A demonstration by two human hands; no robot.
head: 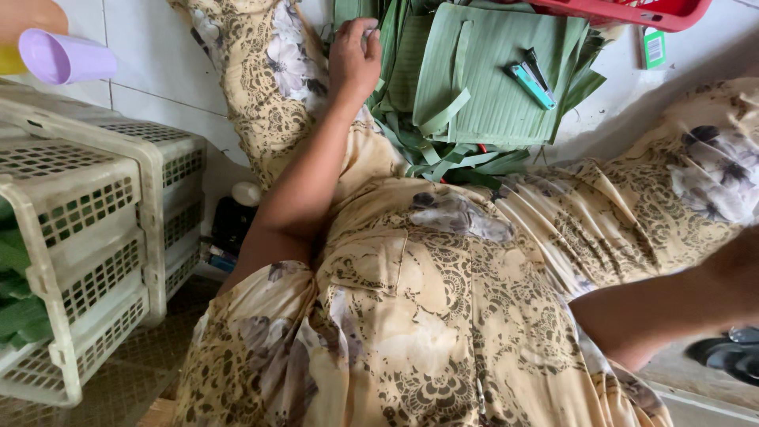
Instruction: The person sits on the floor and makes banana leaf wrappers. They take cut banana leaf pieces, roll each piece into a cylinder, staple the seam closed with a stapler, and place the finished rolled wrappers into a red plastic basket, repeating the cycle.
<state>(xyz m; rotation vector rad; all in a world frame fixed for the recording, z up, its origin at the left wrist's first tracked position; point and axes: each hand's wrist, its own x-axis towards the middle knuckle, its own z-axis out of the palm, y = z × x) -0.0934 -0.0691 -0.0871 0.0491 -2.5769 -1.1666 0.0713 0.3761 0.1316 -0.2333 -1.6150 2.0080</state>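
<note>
I am looking down at my own lap in a beige flowered dress. My left hand reaches forward past my knee, its fingers curled at the edge of a pile of green leaf sheets and strips on the white tiled floor. The fingers hide whether they pinch a strip. On top of the leaves lies a teal stapler. Only my right forearm shows at the right edge; the hand itself is out of the picture.
White slatted plastic crates with green leaves inside stand at the left. A purple cup lies above them. A dark bottle with a white cap sits by my hip. A red basket is beyond the leaves.
</note>
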